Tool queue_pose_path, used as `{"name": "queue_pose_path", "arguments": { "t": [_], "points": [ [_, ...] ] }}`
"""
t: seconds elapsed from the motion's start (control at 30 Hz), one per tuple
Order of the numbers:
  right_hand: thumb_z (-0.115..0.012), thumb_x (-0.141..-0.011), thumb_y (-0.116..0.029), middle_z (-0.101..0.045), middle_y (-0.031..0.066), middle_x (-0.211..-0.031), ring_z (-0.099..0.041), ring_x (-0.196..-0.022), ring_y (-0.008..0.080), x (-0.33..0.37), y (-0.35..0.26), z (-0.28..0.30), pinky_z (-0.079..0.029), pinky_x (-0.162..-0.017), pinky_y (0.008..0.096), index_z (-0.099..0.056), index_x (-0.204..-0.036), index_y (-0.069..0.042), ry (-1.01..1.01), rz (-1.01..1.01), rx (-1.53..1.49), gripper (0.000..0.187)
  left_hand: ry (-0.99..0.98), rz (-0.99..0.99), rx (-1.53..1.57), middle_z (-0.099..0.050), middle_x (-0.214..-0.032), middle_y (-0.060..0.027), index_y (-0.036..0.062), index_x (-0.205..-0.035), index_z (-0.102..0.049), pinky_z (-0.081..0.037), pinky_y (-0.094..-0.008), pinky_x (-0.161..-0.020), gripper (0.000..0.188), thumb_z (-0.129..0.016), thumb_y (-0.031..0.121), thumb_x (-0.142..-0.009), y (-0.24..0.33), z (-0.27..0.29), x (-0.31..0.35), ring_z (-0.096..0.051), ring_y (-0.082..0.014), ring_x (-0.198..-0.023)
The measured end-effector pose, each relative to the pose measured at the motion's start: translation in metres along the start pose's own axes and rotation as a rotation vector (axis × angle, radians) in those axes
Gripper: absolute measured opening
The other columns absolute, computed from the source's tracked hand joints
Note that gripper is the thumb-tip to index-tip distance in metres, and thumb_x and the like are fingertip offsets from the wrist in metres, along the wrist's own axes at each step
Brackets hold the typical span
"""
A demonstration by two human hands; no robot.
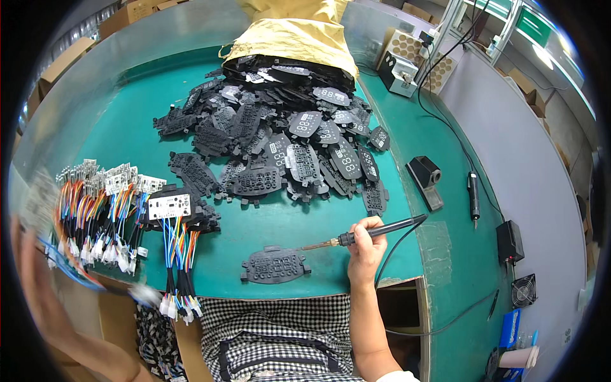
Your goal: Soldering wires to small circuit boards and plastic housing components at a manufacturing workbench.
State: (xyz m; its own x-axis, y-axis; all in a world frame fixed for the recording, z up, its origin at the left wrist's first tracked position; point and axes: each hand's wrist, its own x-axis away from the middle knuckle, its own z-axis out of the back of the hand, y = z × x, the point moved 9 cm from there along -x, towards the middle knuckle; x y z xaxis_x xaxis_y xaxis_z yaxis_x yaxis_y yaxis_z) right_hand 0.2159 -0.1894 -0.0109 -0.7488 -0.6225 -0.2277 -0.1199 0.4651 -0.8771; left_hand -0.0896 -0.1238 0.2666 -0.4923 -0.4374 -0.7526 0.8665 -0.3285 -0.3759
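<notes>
My right hand (366,251) is closed round the black handle of a soldering iron (382,232). The iron's thin tip points left, close to the upper right edge of a black plastic display panel (275,265) lying alone before me. At the far left my left hand (27,254) is smeared by motion. With it moves a blurred circuit board with wires (70,272), whose white connector end swings out to the right. Beside that hand stand rows of white circuit boards (118,180) with coloured wires. One more wired board (169,207) rests on black panels.
A yellow sack (293,41) spills a big heap of black panels (254,137) across the green table. On the right are an iron holder (424,181), an electric screwdriver (473,196), a small fan (524,291) and cables. Below the front edge, a carton (188,347) holds dark parts.
</notes>
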Motion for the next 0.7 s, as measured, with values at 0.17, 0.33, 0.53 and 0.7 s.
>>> {"name": "queue_pose_path", "arguments": {
  "t": [0.17,0.33,0.53,0.7],
  "points": [
    [-0.057,-0.081,-0.010,-0.043,-0.0040,-0.063,-0.035,-0.051,0.0021,0.001,-0.001,0.017,-0.026,-0.045,0.0174,-0.046,-0.079,-0.007,0.042,0.009,0.027,0.011,-0.175,-0.227,0.879,-0.061,-0.095,-0.0154,0.0002,-0.081,-0.064,-0.046,-0.0378,-0.080,0.020,-0.062,0.003,-0.060,0.100,-0.069,0.090,-0.057,-0.0301,-0.095],
    [-0.057,-0.080,-0.010,-0.047,-0.0011,-0.067,-0.034,-0.049,0.0016,0.001,0.002,0.004,-0.026,-0.042,0.0150,-0.046,-0.081,-0.007,0.004,-0.012,0.020,0.011,-0.319,-0.073,1.077,-0.061,-0.099,-0.0141,0.0025,-0.085,-0.065,-0.047,-0.0372,-0.080,0.022,-0.058,-0.002,-0.065,0.156,-0.126,0.143,-0.056,-0.0305,-0.095],
    [-0.057,-0.080,-0.011,-0.046,-0.0020,-0.066,-0.035,-0.051,0.0021,0.001,-0.001,0.005,-0.026,-0.044,0.0160,-0.047,-0.080,-0.007,0.022,-0.019,0.038,0.012,-0.345,-0.042,1.147,-0.061,-0.098,-0.0154,0.0019,-0.087,-0.065,-0.049,-0.0373,-0.077,0.024,-0.062,-0.004,-0.064,0.168,-0.138,0.149,-0.056,-0.0328,-0.094],
    [-0.058,-0.080,-0.011,-0.044,-0.0035,-0.064,-0.035,-0.052,0.0023,0.002,0.001,0.006,-0.027,-0.046,0.0171,-0.047,-0.079,-0.007,0.017,-0.033,0.039,0.012,-0.408,-0.010,1.170,-0.061,-0.100,-0.0149,0.0028,-0.088,-0.065,-0.048,-0.0376,-0.078,0.024,-0.061,-0.005,-0.065,0.169,-0.145,0.153,-0.055,-0.0332,-0.096]
  ]
}}
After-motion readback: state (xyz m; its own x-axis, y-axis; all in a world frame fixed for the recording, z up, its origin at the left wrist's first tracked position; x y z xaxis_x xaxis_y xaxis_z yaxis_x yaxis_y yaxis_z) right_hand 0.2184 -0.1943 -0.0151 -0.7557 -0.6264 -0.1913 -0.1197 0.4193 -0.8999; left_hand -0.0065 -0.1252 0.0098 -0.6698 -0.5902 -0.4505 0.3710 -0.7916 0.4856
